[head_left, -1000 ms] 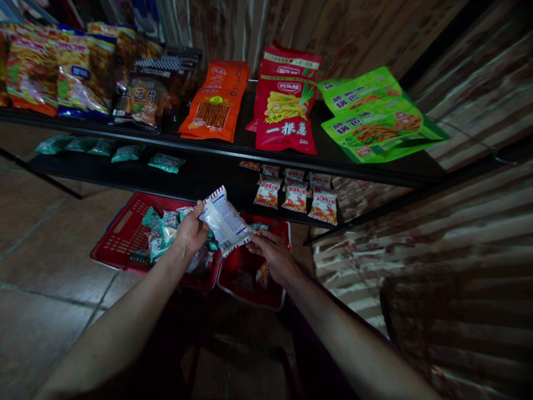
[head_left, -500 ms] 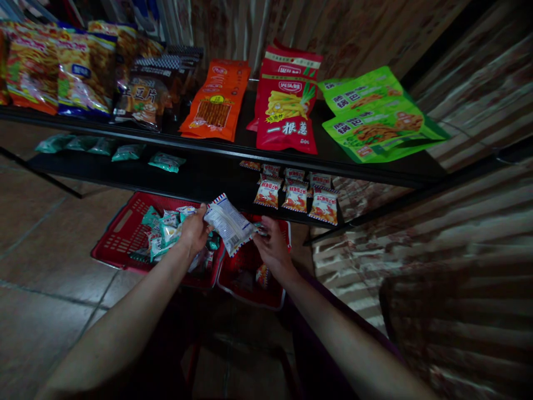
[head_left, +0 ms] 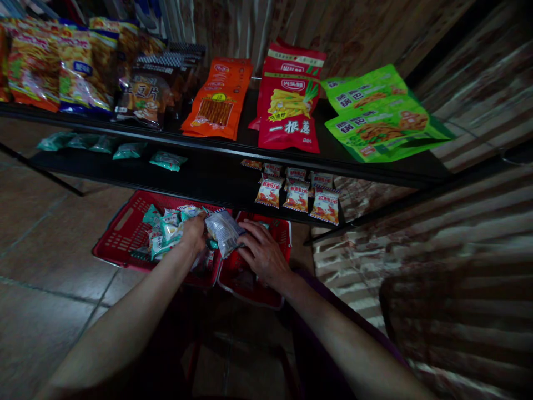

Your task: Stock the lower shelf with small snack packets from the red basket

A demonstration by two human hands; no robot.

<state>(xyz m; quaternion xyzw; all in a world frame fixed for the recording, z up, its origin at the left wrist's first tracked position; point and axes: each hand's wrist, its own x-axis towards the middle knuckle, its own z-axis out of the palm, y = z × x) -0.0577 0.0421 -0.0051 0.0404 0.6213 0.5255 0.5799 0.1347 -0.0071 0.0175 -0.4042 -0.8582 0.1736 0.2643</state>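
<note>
Here is a pale snack packet [head_left: 222,230] with a striped end seam, right between the hands, above the place where the two red baskets meet. The left hand [head_left: 192,236] is curled at its left edge, over the left red basket [head_left: 112,233]; the right hand [head_left: 264,255] reaches in over the right red basket [head_left: 288,236], fingers stretched out and lying against the packet's right side. The light is dim and the thumbs are hidden, so I can't tell whether either hand truly pinches the film.

And that's where trouble could start: slick film under fingertips, a light grip, and the packet might slide away and drop into either basket. On the left, teal-and-white packets [head_left: 169,230] lie heaped right beside the left hand, so a knuckle catching the pile could knock some loose or muddle the packets together. Squeeze too hard from both sides and the puffed packet could crush its contents or split a seam.

Straight ahead, the lower shelf [head_left: 216,186] carries small shrimp-picture packets [head_left: 296,195] in rows at its right end, the front ones right at the edge. A careless forearm or a bump to the frame could tip those off; teal packets [head_left: 167,160] lie further left along it.
</note>
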